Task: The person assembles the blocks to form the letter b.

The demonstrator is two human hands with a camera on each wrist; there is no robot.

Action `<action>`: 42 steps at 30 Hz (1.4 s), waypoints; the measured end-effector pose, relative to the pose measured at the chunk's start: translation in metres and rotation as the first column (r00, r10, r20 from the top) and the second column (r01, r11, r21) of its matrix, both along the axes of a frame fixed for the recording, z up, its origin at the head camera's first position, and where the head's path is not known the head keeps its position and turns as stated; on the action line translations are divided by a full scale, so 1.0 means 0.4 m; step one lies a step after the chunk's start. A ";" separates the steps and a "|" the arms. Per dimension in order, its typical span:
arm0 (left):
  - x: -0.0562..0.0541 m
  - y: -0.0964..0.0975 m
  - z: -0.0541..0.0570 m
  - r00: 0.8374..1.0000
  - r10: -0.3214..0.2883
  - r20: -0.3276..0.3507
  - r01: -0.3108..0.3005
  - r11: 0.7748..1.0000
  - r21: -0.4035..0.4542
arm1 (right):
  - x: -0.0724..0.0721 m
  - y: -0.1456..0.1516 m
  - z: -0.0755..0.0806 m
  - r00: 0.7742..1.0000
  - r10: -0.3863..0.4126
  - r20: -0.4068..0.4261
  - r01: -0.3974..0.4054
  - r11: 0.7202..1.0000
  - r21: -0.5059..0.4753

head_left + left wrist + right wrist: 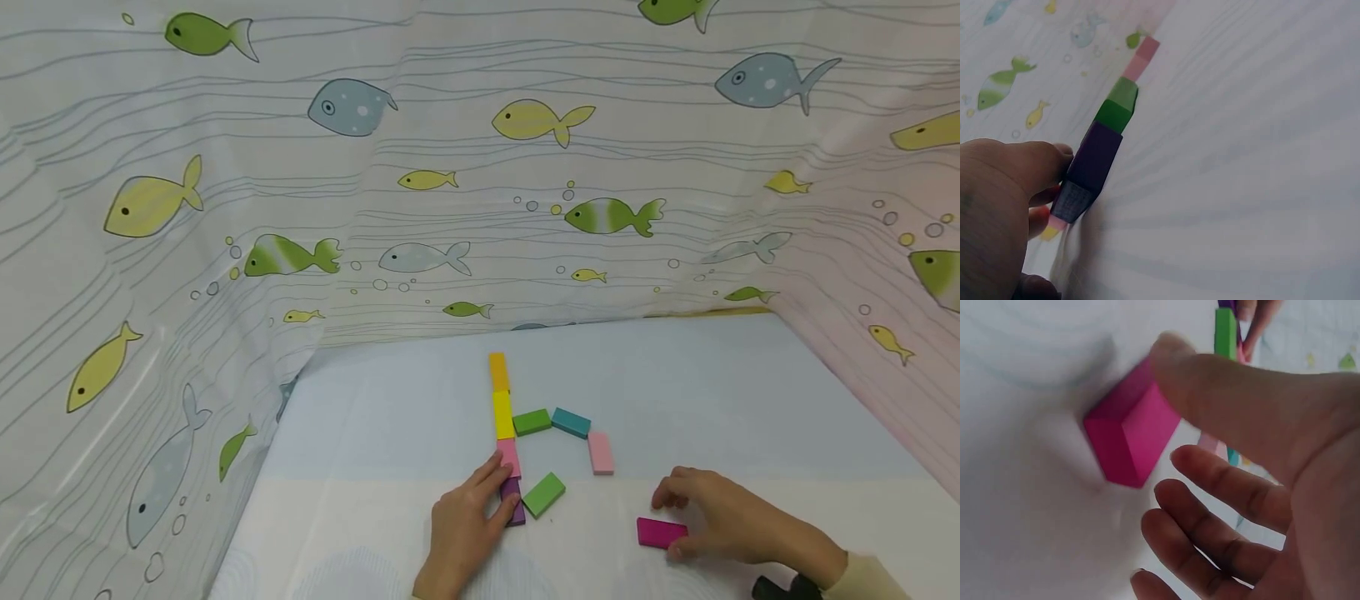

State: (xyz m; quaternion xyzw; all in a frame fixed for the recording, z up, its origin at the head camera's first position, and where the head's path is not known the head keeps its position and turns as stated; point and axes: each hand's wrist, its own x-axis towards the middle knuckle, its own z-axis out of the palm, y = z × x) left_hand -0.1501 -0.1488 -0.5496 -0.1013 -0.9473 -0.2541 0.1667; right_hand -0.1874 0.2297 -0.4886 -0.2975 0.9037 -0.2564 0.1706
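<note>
Small rectangular blocks lie in a pattern on the table. My left hand rests at the lower left of it, with fingertips on a pink block and the thumb on a purple block. A light green block slants off the purple one. To the right, my right hand is beside a magenta block. Its thumb touches that block in the right wrist view, while the other fingers are loosely bent and apart from it.
Above the pink block, a yellow block and an orange block continue the column. A green block, a teal block and a light pink block curve rightward. A fish-patterned sheet surrounds the table.
</note>
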 end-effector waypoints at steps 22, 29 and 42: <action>-0.003 -0.004 -0.007 1.000 -0.001 0.004 0.001 1.000 0.008 | 0.002 -0.137 -0.029 0.966 0.091 -0.241 -0.091 0.996 0.011; 0.002 0.001 -0.006 1.000 -0.008 0.010 0.008 1.000 0.018 | -0.007 -0.172 -0.040 0.921 0.133 -0.365 -0.140 0.990 0.007; 0.002 0.000 -0.005 1.000 -0.001 -0.015 0.001 1.000 0.004 | -0.023 -0.219 -0.025 0.893 0.129 -0.430 -0.114 0.992 0.059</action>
